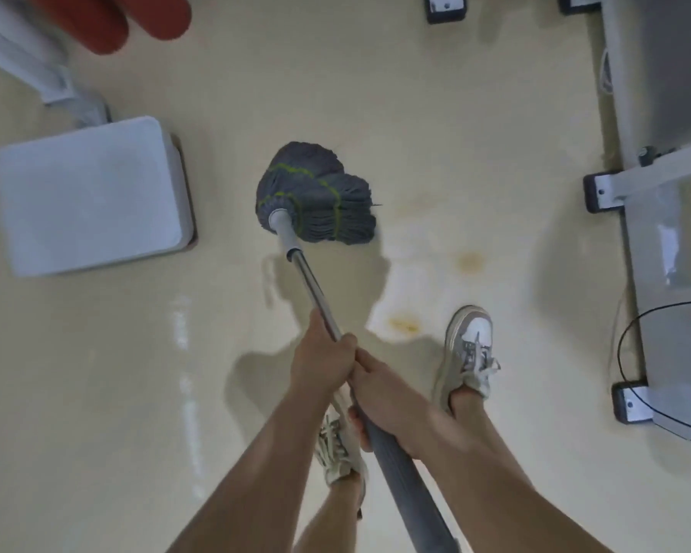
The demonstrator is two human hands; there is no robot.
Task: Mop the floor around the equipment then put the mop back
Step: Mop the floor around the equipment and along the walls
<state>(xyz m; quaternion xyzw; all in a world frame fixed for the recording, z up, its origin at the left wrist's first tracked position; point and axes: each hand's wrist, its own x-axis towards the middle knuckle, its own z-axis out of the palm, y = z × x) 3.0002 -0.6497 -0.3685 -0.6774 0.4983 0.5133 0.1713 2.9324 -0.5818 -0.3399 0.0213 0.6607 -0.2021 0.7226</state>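
You've got both hands wrapped round the mop handle, left hand further down the pole and right hand right behind it, touching. The mop head sits flat on the floor just past the centre of the view, with the white box over at 9 o'clock and the grey machine frame at 3 o'clock.

I'd say you're mid-mopping, plenty left. Those yellowish stains sit at about 5 o'clock from the mop head, near your right shoe, so drag the strands back over them with some downward pressure. Spreading your hands apart would probably give better leverage. Watch the black cable by the frame's feet at 4 o'clock, the strands could snag it. Work close along both edges rather than just the open middle.
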